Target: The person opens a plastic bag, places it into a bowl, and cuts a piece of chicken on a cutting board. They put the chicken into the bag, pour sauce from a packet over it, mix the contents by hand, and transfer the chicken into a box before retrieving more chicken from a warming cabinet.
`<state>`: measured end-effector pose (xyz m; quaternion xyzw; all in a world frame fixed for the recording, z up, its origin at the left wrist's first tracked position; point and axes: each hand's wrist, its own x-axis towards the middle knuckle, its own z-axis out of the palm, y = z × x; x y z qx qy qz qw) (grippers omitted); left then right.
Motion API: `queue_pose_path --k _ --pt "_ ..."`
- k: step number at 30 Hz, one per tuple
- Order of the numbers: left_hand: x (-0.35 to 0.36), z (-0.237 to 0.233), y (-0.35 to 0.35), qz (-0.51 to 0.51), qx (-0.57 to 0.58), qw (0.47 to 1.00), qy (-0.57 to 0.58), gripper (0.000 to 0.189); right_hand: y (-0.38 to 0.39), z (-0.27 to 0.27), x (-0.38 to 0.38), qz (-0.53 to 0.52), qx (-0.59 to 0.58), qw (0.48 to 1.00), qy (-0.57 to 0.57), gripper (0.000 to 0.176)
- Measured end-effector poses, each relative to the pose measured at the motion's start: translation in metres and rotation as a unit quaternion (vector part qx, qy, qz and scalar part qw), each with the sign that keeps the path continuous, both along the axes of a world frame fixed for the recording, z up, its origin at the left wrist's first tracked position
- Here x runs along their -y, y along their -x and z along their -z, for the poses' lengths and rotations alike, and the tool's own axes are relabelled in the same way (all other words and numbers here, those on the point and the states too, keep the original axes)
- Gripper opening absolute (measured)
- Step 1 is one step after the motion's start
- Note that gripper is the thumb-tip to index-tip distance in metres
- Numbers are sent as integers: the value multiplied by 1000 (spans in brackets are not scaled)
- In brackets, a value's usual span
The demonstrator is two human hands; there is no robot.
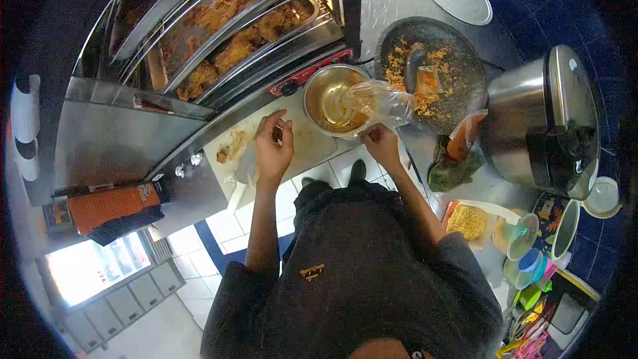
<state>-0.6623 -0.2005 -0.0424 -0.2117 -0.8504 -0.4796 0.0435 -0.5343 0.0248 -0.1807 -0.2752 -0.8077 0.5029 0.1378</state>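
A round metal bowl stands at the centre, with yellowish matter inside. A clear plastic bag lies over its right side and reaches toward the stone mortar. Left of the bowl, above a white cutting board, my left hand is raised with bent fingers apart and nothing visible in it. My right hand is at the bowl's lower right rim, just below the bag, its fingertips pinched together; what they hold is too small to tell. A cleaver lies beside my left hand.
A stone mortar holds orange crumbs and a pestle. A large steel cooker stands right of it. Fried pieces fill a glass-sided display case at upper left. Noodles, tubs and a green cloth are at right.
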Motion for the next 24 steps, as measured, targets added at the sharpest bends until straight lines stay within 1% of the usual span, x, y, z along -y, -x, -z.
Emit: queue_pose_path --k 2,4,5,7,8,9,11,13,14,15,17,18,19,20,21,23,24 --pt "12 4 -5 -16 11 1000 0 21 4 -2 3 -7 22 1000 4 22" --pt "26 14 -7 -38 46 998 13 22 5 -7 2 -2 12 999 -45 26" --pt "33 17 -10 -49 49 997 16 22 4 -9 2 -13 15 999 -41 26" --pt "46 21 -12 -50 4 999 22 22 5 -13 1 -13 48 999 -10 29" --pt "54 21 -16 -64 4 998 28 22 7 15 -3 -14 26 996 -88 31" --pt "62 20 -19 -82 26 996 29 21 6 26 -5 -13 7 1000 -17 32" --pt "83 22 -21 -107 46 993 35 21 10 19 -3 4 47 998 -46 31" --pt "108 28 -21 -164 35 986 17 20 13 5 0 -10 53 998 -44 30" --pt "122 28 -20 -170 10 985 27 19 13 2 1 -16 58 997 -48 29" --pt "138 26 -22 -196 73 977 46 17 11 3 1 -17 58 997 -48 29" --pt "162 28 -20 -212 40 976 16 14 8 3 1 -1 113 993 -24 27" --pt "175 32 -20 -210 37 977 13 14 2 0 2 -33 107 984 -141 27" --pt "188 36 -19 -201 47 978 41 12 -2 -1 14 -30 102 984 -145 27" --pt "197 37 -15 -193 54 978 66 11 -4 -4 27 10 51 992 -116 26" --pt "204 40 -12 -154 71 979 111 18 -4 -5 40 49 2 995 -85 25" --pt "191 31 -16 -102 64 963 242 25 6 -15 97 -30 77 996 -36 16" --pt "187 38 -12 -80 62 967 233 25 10 -14 136 -88 2 996 -17 15"
